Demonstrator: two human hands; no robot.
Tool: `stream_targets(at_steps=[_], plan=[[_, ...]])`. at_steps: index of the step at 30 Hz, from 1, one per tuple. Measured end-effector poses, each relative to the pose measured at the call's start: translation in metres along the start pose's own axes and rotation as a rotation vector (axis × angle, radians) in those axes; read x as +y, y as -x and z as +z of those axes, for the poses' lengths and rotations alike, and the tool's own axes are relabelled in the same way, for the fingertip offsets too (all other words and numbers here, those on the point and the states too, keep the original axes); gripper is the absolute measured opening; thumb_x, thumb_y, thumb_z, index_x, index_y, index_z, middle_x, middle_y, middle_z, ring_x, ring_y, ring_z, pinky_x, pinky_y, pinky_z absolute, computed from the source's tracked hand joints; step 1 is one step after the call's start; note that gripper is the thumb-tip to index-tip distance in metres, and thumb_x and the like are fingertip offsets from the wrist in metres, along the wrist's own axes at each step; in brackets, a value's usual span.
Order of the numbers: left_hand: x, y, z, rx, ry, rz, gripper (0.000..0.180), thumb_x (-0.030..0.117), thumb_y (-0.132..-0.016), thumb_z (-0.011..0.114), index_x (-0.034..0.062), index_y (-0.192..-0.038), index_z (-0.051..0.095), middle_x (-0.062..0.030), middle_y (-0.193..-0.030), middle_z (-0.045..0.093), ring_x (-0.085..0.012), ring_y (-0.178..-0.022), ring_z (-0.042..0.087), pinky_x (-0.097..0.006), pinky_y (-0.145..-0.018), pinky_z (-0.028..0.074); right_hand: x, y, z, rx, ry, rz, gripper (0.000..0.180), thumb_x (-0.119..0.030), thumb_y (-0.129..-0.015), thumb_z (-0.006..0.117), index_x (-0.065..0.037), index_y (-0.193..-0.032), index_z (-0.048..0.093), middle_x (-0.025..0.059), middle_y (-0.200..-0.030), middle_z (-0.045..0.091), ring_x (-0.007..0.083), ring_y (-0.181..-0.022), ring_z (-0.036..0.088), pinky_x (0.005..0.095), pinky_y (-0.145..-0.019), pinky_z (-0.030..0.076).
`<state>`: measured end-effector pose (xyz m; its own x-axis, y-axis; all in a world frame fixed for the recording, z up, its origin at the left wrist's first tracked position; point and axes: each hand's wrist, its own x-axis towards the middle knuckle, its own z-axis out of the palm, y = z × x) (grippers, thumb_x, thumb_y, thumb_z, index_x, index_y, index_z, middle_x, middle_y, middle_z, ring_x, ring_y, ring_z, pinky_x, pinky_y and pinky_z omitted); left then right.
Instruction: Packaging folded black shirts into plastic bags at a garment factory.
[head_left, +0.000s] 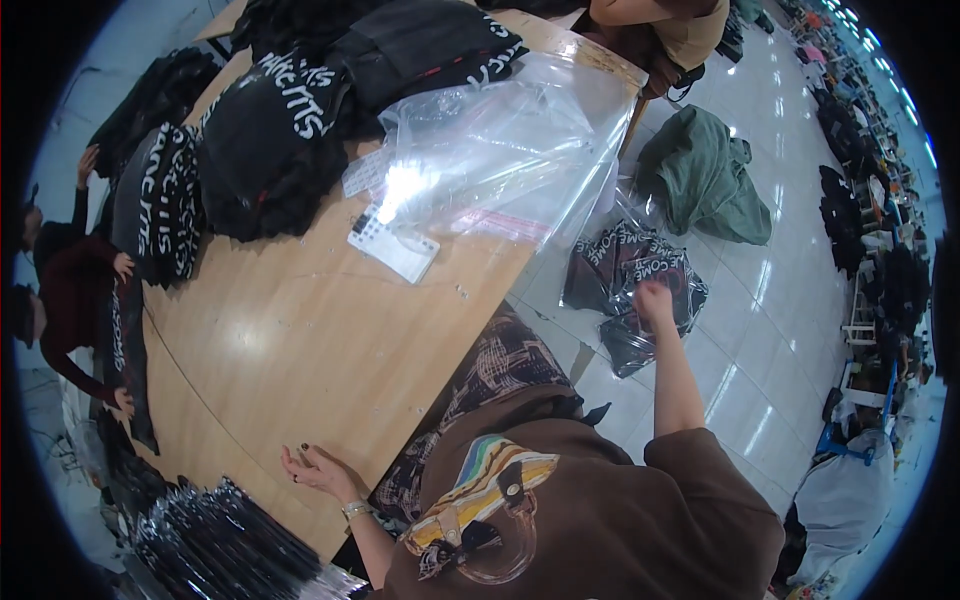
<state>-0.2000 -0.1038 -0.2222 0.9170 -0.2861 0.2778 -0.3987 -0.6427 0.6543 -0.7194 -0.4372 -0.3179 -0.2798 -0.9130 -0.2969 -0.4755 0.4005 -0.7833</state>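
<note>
- Where the light wooden table ends, a glossy floor of pale tiles is seen, and rows of dark goods are lined far at the right side of the room.
- On the far part of the table, stacks of black garments with white lettering are piled; more of them hang at the left edge, where other persons' hands are busy.
- A heap of clear plastic bags is spread near the far right corner, with a pinkish sealing strip along its near edge.
- A small white rectangular label sheet is laid flat just beside the bags.
- A bundle of dark, shiny packed items is placed at the near left corner.
- A green garment is left on the floor.
- The bagged black garment lies on the floor right of the table; its long axis runs roughly from far to near, slightly tilted.
- The right hand is clenched on the upper side of this bagged garment.
- The left hand is rested on the table edge, released, palm up and fingers loose, holding nothing.
</note>
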Motion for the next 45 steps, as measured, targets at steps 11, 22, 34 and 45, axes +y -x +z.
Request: stream_targets(at_steps=[11, 22, 34, 45], plan=[[0.118, -0.006, 0.086, -0.236, 0.124, 0.238, 0.038, 0.009, -0.079, 0.054, 0.0033, -0.116, 0.047, -0.0211, -0.131, 0.033, -0.0343, -0.124, 0.029, -0.043, -0.102, 0.025, -0.258, -0.070, 0.099, 0.538, -0.346, -0.716, 0.010, -0.011, -0.079, 0.062, -0.003, -0.081, 0.056, 0.0038, -0.068, 0.055, 0.0135, -0.061, 0.051, 0.0258, -0.058, 0.041], [0.126, -0.001, 0.110, -0.227, 0.155, 0.196, 0.034, 0.011, -0.080, 0.056, 0.0036, -0.112, 0.048, -0.0217, -0.127, 0.035, -0.0369, -0.118, 0.032, -0.044, -0.096, 0.031, -0.459, 0.012, 0.343, -0.466, -0.203, -0.733, 0.027, -0.024, -0.072, 0.066, -0.003, -0.088, 0.060, 0.0159, -0.093, 0.063, 0.0287, -0.085, 0.062, 0.0365, -0.074, 0.047], [0.118, -0.180, 0.194, -0.165, 0.963, -0.359, 0.039, 0.022, -0.086, 0.056, 0.0012, -0.117, 0.044, -0.0119, -0.114, 0.045, -0.0221, -0.102, 0.049, -0.030, -0.081, 0.044, -0.467, 0.094, 0.382, -0.655, -0.987, 0.086, 0.033, -0.026, -0.074, 0.071, -0.007, -0.093, 0.052, 0.0023, -0.077, 0.055, 0.0149, -0.073, 0.056, 0.0274, -0.048, 0.044], [0.152, -0.257, 0.224, -0.056, 1.312, -0.790, 0.023, 0.018, -0.079, 0.065, 0.0041, -0.089, 0.049, -0.0056, -0.079, 0.056, -0.0139, -0.063, 0.053, -0.027, -0.059, 0.049, -0.449, 0.125, 0.392, -0.557, -0.842, 0.009, 0.025, -0.024, -0.080, 0.065, -0.007, -0.083, 0.046, 0.0047, -0.075, 0.057, 0.0142, -0.056, 0.060, 0.0242, -0.040, 0.043]])
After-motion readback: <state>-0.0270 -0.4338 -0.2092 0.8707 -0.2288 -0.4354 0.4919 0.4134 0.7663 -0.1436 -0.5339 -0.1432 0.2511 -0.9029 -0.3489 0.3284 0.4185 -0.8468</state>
